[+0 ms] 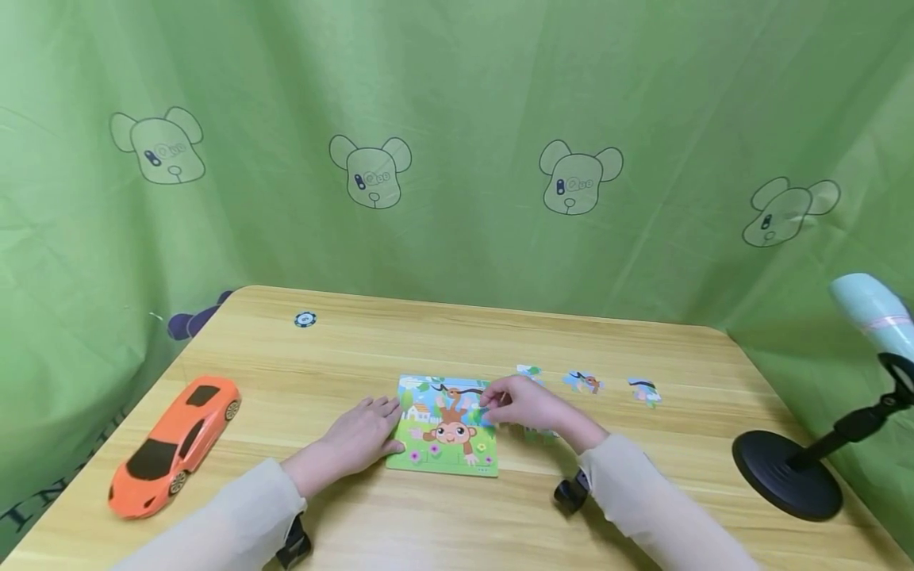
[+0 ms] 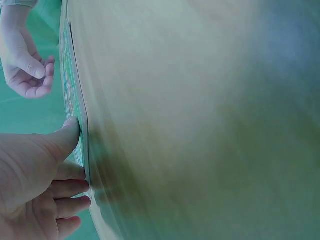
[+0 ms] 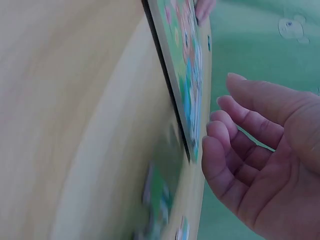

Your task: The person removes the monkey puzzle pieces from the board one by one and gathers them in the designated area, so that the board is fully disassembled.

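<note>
A square jigsaw puzzle (image 1: 444,458) with a monkey picture lies on the table between both hands. My left hand (image 1: 362,436) rests at its left side, fingers extended along the border. In the left wrist view the thumb (image 2: 70,132) touches the board's edge and the fingertips lie beside it. Over the puzzle's right side is my right hand (image 1: 527,403), its fingers loosely bent. The right wrist view shows a gap between thumb and fingers (image 3: 217,140), with nothing held there. Loose puzzle pieces (image 1: 584,382) lie right of the board, one partly hidden under the right forearm.
An orange toy car (image 1: 174,448) stands at the table's left, and a round chip (image 1: 305,319) lies near the back edge. On the right is a black round stand base (image 1: 787,476) bearing a light-blue object (image 1: 873,309). Green cloth (image 1: 471,254) hangs behind the table.
</note>
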### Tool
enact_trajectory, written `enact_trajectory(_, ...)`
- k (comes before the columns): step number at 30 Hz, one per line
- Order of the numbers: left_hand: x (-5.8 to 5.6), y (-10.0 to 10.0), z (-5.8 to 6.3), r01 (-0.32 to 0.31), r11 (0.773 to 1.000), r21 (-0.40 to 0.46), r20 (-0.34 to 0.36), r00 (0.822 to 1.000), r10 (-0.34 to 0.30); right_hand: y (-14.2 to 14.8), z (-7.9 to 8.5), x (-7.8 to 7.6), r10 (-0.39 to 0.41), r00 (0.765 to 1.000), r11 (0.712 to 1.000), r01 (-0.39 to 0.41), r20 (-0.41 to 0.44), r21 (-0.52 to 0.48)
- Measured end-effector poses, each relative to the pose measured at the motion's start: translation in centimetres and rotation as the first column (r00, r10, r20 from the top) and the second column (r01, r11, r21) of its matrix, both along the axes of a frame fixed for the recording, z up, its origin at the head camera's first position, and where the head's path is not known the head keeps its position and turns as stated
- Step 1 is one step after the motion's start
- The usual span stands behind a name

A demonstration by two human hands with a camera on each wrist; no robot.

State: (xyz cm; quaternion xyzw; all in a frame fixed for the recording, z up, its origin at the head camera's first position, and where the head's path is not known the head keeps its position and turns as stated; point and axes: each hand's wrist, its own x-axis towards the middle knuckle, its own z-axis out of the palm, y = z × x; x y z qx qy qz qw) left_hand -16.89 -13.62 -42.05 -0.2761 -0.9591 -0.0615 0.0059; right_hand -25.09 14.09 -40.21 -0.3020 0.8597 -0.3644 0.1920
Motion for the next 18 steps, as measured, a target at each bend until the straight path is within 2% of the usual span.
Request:
enact_trajectory(8, 0.0, 0.1, 0.1, -0.001, 1.000, 0.011, -0.001, 1.000, 0.001, -2.9, -0.7, 0.5, 0.099, 0.993, 0.995, -0.098, -0.065, 0.025)
enact_trajectory(18, -0.2, 0.1, 0.0, 0.009, 1.000, 0.014, -0.008, 1.000, -0.009, -4.9, -0.8, 0.7, 0.118, 0.979, 0.986, -0.096, -0.167, 0.134)
